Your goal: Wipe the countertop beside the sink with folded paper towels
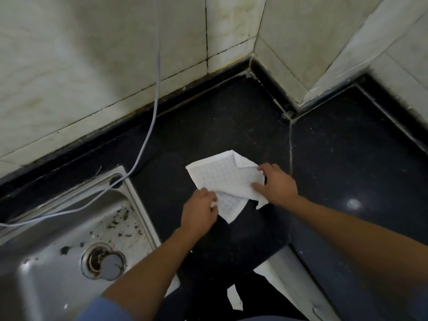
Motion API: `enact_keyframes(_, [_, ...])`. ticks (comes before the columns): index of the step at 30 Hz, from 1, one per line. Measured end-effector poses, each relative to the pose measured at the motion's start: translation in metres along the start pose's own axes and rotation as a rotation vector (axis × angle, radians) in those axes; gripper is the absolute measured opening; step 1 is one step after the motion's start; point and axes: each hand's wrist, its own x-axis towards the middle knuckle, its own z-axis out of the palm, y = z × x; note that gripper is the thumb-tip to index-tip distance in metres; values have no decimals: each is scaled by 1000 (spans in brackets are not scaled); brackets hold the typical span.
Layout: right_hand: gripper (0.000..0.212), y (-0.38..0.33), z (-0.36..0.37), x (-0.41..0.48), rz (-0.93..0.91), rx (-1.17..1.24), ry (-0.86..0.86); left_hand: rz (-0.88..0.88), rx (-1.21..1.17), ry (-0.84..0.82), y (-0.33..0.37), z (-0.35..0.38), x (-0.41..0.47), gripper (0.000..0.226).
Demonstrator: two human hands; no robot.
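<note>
Black polished stone desk (231, 126) runs back to a white-tiled wall (92, 66), with a stainless steel sink (136, 198) at its left. Between the hands, right of the sink, a white embossed paper towel (222, 177) sits half-folded. The left hand (200, 210) pinches its near-left edge and the right hand (275, 185) clasps its right edge with curled fingers (268, 167), both equally near.

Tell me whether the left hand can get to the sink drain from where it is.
Probably yes. The left hand grips the paper towel just right of the sink rim, and nothing stands between it and the drain; the thin cable crosses the basin farther back.
</note>
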Motion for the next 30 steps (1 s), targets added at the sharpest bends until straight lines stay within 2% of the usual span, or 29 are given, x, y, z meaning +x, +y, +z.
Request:
enact_keyframes(2, [40, 6, 10, -4, 45, 36, -84, 173, 156, -107, 5, 14, -9, 26])
enact_keyframes(3, [34, 8, 12, -3, 71, 100, -79, 207, 226, -150, 6, 19, -10, 28])
enact_keyframes(6, [24, 17, 6, 0, 105, 176, -21, 196, 327, -184, 6, 18, -4, 22])
enact_keyframes(11, [22, 24, -7, 1, -47, -191, -5, 193, 437, -211, -10, 3, -3, 15])
enact_keyframes(15, [25, -2, -2, 10, -236, -198, 100, 217, 519, -170, -21, -2, -17, 24])
enact_keyframes(19, [40, -24, 5, 31, -256, -251, 51, 294, 436, -188, -4, 7, -28, 19])
enact_keyframes(22, [28, -21, 3, 48, -179, -242, 54, 204, 413, -220, 7, 15, -26, 30])
enact_keyframes(25, [20, -9, -9, 57, -53, -164, 114, 130, 452, -210, 10, 18, -23, 26])
enact_keyframes(27, [23, 0, -18, 52, -27, -154, 146, 111, 463, -219, 11, 20, -23, 23])
enact_keyframes(30, [23, 4, -24, 26, -244, -107, 206, 106, 452, -223, 10, 19, -24, 21])
